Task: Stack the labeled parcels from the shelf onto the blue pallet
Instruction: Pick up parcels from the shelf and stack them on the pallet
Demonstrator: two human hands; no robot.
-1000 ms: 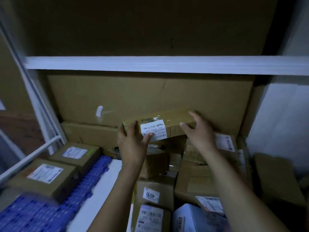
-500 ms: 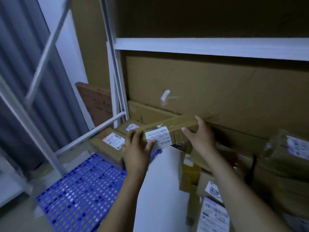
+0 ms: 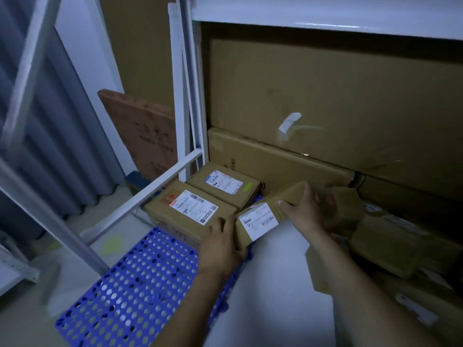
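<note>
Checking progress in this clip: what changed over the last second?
The left hand and right hand carried the long parcel left and down from the shelf pile toward the blue pallet, beside the near box and far box. Both still grip it; those boxes stayed put.

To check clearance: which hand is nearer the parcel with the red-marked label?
Left. The left hand is right beside the red-marked parcel, at its near corner; the right hand is farther right, atop the held parcel.
</note>
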